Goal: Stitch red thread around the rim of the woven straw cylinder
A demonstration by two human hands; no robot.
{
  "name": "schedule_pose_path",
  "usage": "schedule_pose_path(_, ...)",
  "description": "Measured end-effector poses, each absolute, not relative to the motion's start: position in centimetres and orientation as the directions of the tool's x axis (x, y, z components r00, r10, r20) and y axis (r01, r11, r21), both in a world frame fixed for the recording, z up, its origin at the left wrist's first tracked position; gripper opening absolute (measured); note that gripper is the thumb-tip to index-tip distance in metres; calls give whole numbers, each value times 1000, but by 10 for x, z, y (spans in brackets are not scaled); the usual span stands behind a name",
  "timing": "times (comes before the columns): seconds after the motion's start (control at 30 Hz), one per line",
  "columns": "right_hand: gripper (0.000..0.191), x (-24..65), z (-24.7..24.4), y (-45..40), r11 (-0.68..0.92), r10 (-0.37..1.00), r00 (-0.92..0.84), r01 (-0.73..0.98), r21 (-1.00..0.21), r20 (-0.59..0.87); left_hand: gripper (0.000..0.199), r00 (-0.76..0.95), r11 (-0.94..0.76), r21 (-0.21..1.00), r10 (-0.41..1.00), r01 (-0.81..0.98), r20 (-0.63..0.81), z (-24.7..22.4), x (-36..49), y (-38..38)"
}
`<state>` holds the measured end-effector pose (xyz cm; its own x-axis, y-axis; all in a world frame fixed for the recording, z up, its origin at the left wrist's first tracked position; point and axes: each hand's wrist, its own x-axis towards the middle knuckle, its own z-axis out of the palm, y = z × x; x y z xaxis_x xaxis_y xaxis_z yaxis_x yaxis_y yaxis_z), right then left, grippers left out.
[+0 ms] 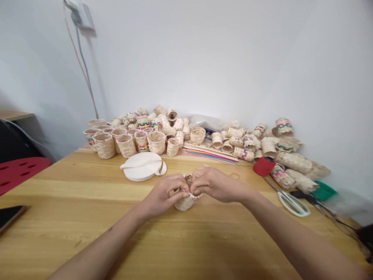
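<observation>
A small pale woven basket (184, 204) stands on the wooden table between my hands, its opening facing up. My left hand (165, 193) is closed on the left side of its rim, thumb and fingers pinching a white strip there. From the right, my right hand (210, 184) pinches at the same rim, where a pink-and-white edging shows; what its fingertips hold is too small to make out. Behind my left hand lies a flat roll of white strip (141, 166) with a loose loop at its right.
Many woven baskets (104, 147) line the table's back, with a heap (269, 146) at the right. Coloured sticks (211, 154) lie before them. White-handled scissors (294, 203), a red object (264, 166) and a green one (324, 190) are at right; a dark device (10, 216) is at left.
</observation>
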<state>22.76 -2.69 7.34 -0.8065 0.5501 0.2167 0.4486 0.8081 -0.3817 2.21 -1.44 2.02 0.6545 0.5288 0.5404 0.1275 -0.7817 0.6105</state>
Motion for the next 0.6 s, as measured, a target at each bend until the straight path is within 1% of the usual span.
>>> schedule_pose_path(0.07, 14, 227, 78, -26, 791, 570, -798, 468, -393, 197, 14, 645, -768, 629, 541, 117, 540, 20, 22, -13)
schedule_pose_path(0.17, 17, 229, 89, -26, 745, 603, -788, 500, -442, 126, 14, 626, -750, 652, 563, 112, 539, 20, 21, -10)
schedule_pose_path(0.27, 17, 230, 98, -27, 682, 657, -749, 543, -490, 85, 12, 628, -756, 649, 548, 88, 553, 20, 20, -9)
schedule_pose_path(0.4, 15, 231, 99, -26, 650, 696, -710, 559, -515, 107, 11, 654, -769, 636, 513, 62, 556, 23, 17, -9)
schedule_pose_path(0.5, 14, 229, 95, -24, 667, 687, -715, 548, -506, 132, 12, 659, -763, 641, 525, 85, 538, 24, 16, -10)
schedule_pose_path(0.6, 16, 225, 90, -20, 686, 656, -746, 526, -503, 114, 14, 660, -749, 654, 546, 108, 516, 24, 16, -11)
